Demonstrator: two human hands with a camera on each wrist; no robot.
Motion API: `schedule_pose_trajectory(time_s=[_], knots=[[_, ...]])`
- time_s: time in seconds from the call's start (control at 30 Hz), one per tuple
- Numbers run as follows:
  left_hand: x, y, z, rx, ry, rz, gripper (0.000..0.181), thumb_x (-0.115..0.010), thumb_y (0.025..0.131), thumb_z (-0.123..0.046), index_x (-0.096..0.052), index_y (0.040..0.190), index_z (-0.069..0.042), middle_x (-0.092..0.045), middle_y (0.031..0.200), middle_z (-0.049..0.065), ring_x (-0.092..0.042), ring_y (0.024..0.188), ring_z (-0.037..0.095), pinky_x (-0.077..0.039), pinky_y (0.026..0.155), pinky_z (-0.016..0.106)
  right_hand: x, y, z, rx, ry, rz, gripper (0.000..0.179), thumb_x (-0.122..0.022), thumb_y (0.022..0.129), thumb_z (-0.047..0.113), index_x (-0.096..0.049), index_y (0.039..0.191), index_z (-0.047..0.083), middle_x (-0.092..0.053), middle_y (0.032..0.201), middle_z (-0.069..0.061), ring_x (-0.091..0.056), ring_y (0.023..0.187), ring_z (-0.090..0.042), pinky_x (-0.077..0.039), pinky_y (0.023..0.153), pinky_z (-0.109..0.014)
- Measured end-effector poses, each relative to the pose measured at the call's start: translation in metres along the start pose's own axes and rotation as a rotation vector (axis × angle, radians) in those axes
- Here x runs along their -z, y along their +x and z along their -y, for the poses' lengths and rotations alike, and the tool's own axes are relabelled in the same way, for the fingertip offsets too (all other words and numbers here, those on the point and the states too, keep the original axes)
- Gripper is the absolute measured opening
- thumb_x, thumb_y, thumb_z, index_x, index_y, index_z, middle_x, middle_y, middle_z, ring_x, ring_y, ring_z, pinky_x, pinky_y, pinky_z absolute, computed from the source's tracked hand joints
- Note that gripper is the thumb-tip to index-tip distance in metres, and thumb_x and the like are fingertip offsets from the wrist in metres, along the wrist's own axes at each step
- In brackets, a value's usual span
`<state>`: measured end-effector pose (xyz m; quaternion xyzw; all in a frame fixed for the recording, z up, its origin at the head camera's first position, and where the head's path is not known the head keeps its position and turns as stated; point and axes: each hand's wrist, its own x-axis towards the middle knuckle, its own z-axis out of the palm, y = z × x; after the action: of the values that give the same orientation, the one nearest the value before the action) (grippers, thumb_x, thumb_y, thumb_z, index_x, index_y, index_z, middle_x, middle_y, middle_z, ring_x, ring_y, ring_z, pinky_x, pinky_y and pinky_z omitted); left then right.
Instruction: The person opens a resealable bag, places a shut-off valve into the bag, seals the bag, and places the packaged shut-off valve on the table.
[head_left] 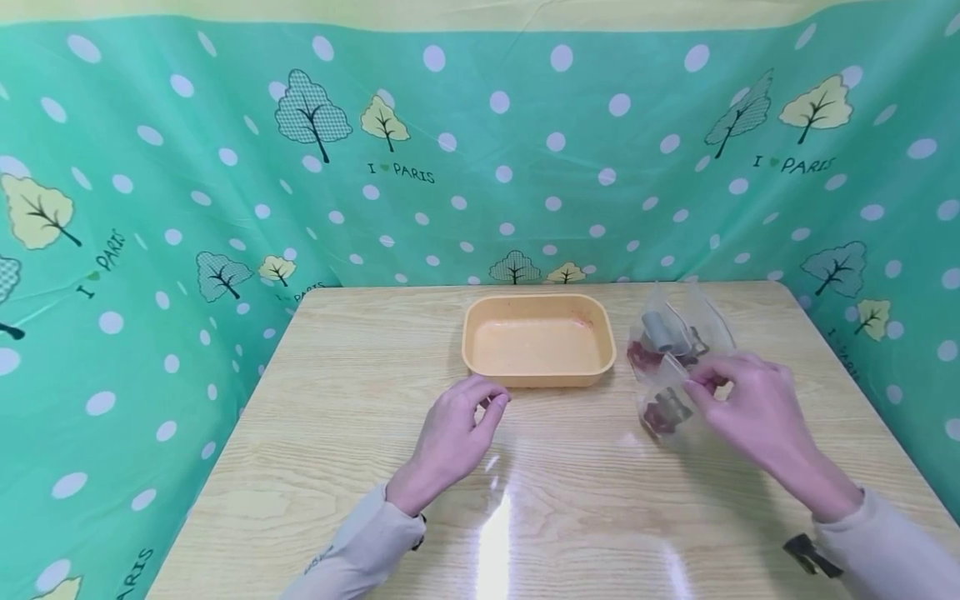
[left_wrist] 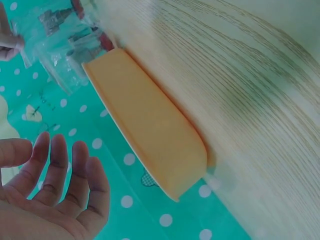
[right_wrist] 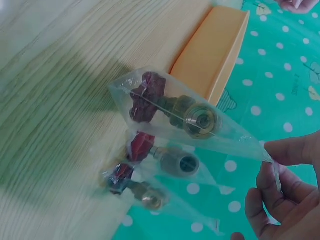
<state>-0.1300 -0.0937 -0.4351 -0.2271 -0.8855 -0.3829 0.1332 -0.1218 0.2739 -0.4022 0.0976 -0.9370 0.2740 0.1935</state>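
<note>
My right hand (head_left: pixel 753 404) pinches the top corner of a clear plastic bag (right_wrist: pixel 235 137) between thumb and fingers. Inside that bag is a metal valve (right_wrist: pixel 187 112) with a dark red handwheel (right_wrist: pixel 148 96). Behind it stand two more clear bags, one with a grey valve (right_wrist: pixel 177 161) and the other with a brass-toned valve (right_wrist: pixel 149 195), each with a red handwheel. Over the table, just in front of the tan plastic tray (head_left: pixel 536 380), my left hand (head_left: pixel 453 425) hovers with loosely curled fingers and holds nothing.
The tray stands at the back middle of the wood-grain table (head_left: pixel 360 375), left of the bags. A green dotted curtain (head_left: pixel 465 150) hangs behind the table and along both sides. Light glares off the table's front middle.
</note>
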Motion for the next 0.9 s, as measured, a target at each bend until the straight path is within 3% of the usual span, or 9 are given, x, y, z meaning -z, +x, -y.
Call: schedule_pose_trajectory(time_s=[0.5,0.7,0.9], knots=[[-0.002,-0.002,0.000,0.009,-0.010,0.021,0.013,-0.065,0.104,-0.014,-0.078,0.102,-0.013,-0.069,0.096,-0.010,-0.063,0.089,0.008,-0.054,0.077,0.031,0.018,-0.009,-0.027,-0.137,-0.069,-0.025,0.008,-0.078,0.090,0.012,-0.077,0.082,0.009,-0.074,0.086,-0.012,-0.059,0.081,-0.032,-0.033,0.077,-0.047],[-0.001,0.000,0.000,-0.002,-0.016,0.011,0.014,-0.064,0.105,-0.016,-0.078,0.103,-0.013,-0.070,0.096,-0.009,-0.063,0.089,0.008,-0.055,0.077,0.031,0.028,-0.011,-0.035,-0.169,-0.102,-0.028,0.011,-0.077,0.092,0.016,-0.077,0.084,0.008,-0.073,0.086,-0.012,-0.059,0.078,-0.030,-0.037,0.068,-0.039],[0.000,-0.001,0.000,0.004,-0.013,0.021,0.015,-0.063,0.105,-0.015,-0.078,0.103,-0.013,-0.070,0.096,-0.009,-0.063,0.090,0.008,-0.055,0.078,0.031,0.032,-0.013,-0.044,-0.173,-0.101,-0.035,0.011,-0.077,0.091,0.015,-0.077,0.084,0.005,-0.073,0.083,-0.013,-0.062,0.077,-0.034,-0.036,0.070,-0.044]])
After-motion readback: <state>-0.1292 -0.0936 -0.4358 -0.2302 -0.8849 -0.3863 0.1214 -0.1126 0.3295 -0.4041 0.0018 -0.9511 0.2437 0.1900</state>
